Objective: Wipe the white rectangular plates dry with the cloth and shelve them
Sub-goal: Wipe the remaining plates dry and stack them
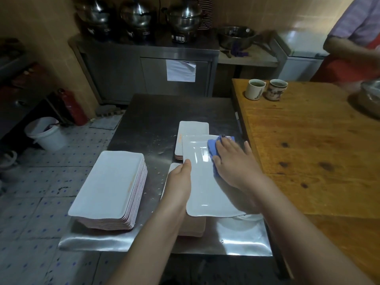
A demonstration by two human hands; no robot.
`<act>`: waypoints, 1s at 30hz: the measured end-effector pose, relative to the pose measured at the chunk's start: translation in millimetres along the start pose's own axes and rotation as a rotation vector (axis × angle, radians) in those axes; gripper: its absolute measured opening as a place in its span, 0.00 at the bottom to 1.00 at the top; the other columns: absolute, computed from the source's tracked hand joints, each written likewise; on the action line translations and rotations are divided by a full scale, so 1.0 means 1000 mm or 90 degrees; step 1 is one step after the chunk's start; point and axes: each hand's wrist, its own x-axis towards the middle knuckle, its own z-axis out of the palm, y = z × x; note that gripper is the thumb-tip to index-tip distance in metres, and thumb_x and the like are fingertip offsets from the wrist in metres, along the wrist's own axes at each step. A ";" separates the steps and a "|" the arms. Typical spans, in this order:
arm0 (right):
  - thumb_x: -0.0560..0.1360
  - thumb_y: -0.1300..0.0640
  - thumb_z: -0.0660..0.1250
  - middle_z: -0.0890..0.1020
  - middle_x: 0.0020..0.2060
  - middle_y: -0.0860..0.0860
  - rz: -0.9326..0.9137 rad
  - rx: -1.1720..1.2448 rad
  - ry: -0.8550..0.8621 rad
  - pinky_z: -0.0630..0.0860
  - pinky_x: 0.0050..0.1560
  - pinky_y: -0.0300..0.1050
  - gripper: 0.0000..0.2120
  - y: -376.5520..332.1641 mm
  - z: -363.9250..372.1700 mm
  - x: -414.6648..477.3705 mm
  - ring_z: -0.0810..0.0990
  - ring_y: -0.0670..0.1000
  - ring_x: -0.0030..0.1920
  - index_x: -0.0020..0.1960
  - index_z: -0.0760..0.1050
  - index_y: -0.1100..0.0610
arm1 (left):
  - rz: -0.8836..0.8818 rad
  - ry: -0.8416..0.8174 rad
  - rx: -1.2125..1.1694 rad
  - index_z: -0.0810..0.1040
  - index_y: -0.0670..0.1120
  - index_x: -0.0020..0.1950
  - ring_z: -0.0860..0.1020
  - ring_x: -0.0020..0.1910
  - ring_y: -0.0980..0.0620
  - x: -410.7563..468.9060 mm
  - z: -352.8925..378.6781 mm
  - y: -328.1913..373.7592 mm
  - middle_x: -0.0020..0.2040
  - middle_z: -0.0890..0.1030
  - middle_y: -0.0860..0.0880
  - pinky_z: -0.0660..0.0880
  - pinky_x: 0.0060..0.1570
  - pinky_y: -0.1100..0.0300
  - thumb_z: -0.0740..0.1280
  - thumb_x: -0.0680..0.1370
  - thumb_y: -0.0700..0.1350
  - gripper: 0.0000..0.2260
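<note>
A white rectangular plate point(202, 182) is held above the steel table point(152, 124). My left hand point(178, 182) grips its left edge, thumb on top. My right hand point(234, 161) presses a blue cloth point(212, 150) flat onto the plate's right side. Under the plate is a low stack of plates point(193, 225), mostly hidden. A tall stack of white plates point(111, 184) stands at the table's left front. Another short stack point(192, 130) lies further back.
A wooden table point(312, 145) adjoins on the right, with two mugs point(266, 89) at its far corner. Another person point(357, 42) stands at the far right by a metal bowl point(370, 97). A white bucket point(48, 131) and a red extinguisher point(72, 108) are on the floor, left.
</note>
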 end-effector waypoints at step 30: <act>0.83 0.53 0.44 0.47 0.78 0.48 -0.145 0.017 -0.034 0.37 0.73 0.53 0.24 -0.017 -0.009 -0.002 0.46 0.48 0.77 0.78 0.47 0.54 | 0.001 -0.003 0.036 0.77 0.45 0.51 0.75 0.32 0.56 0.012 0.008 0.008 0.36 0.78 0.50 0.71 0.24 0.68 0.53 0.83 0.51 0.16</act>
